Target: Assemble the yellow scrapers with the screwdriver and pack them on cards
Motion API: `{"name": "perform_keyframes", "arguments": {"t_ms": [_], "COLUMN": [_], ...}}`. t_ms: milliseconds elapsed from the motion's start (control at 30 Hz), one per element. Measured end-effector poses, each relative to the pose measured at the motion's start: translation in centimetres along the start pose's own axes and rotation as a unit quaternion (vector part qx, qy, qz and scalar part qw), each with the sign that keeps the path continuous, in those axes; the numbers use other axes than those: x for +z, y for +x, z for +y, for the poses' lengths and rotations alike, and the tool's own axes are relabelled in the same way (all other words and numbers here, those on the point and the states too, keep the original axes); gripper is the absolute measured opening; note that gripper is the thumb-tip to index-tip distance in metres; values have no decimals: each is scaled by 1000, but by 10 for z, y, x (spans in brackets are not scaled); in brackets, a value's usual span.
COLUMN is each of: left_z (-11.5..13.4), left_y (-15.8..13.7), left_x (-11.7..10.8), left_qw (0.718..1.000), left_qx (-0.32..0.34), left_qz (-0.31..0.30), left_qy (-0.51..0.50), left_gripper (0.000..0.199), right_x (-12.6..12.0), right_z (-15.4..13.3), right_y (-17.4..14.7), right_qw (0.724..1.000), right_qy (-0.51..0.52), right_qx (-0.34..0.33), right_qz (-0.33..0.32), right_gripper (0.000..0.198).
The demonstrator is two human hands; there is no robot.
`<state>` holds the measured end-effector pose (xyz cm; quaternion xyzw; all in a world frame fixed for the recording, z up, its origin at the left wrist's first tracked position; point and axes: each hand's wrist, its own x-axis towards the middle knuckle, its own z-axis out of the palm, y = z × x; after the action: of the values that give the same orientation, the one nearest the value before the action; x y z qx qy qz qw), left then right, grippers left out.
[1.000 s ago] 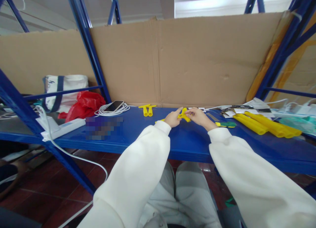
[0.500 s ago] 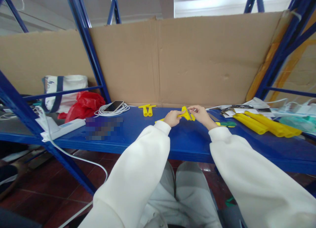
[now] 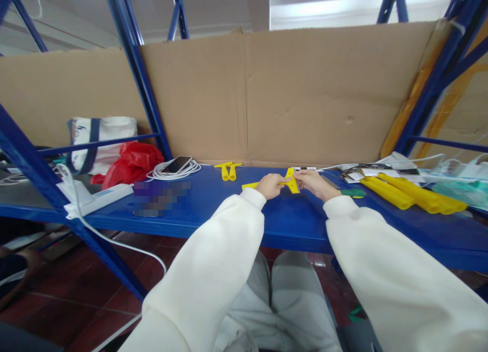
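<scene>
1 cam, on head | fwd+dn over lap [image 3: 293,291] | wide | L grip [image 3: 270,186], R grip [image 3: 313,183] mid-dist

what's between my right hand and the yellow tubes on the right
In the head view, a green-handled tool lies on the blue shelf between your right hand and the yellow tubes.

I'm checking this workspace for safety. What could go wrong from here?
The left hand grips the yellow T-shaped tool, and the fingers of the right hand are right at its head, so a slip might hurt a fingertip.

The green-handled tool lies close to the right sleeve and could get knocked if that arm shifts.
</scene>
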<state>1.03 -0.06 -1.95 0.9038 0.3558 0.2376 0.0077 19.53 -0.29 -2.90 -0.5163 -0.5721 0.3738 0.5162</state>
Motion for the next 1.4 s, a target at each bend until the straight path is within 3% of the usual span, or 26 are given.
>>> {"name": "perform_keyframes", "arguments": {"t_ms": [233, 300, 367, 433, 500, 567, 633, 767, 900, 1200, 1400], "left_z": [4, 4, 3, 3, 4, 5, 6, 8, 9, 8, 7], "left_y": [-3, -3, -2, -2, -2, -3, -4, -4, -4, -5, -4], "left_x": [-2, -1, -1, 0, -1, -2, -2, -3, -3, -3, -1], "left_qw": [999, 999, 999, 999, 998, 997, 996, 997, 997, 997, 997], "left_qx": [7, 7, 4, -4, -13, -20, -24, -37, -41, -20, -7], "left_qz": [5, 1, -4, -13, -22, -29, -35, -43, -44, -49, -47], "left_qy": [33, 36, 38, 47, 60, 70, 73, 59, 47, 59, 65], "left_gripper": [47, 46, 45, 45, 45, 45, 45, 43, 42, 41, 41], "right_x": [-4, -12, -23, -37, -49, -56, -57, -53, -49, -50, -43], "right_z": [-6, -6, -4, -2, -1, -1, -2, -5, -4, 6, 3], "right_y": [-2, 1, 4, 6, 4, 0, -6, -14, -14, 1, 4], "right_qw": [998, 1000, 991, 945, 884, 844, 823, 803, 793, 776, 717], "right_qy": [49, 5, -104, -281, -421, -498, -539, -579, -592, -622, -696], "right_qx": [29, 23, 7, -7, 16, 57, 92, 117, 133, 103, 27], "right_qz": [-17, 8, 83, 169, 204, 191, 152, 70, 45, 23, 1], "right_gripper": [18, 15, 12, 11, 26, 36, 42, 52, 56, 53, 44]}}
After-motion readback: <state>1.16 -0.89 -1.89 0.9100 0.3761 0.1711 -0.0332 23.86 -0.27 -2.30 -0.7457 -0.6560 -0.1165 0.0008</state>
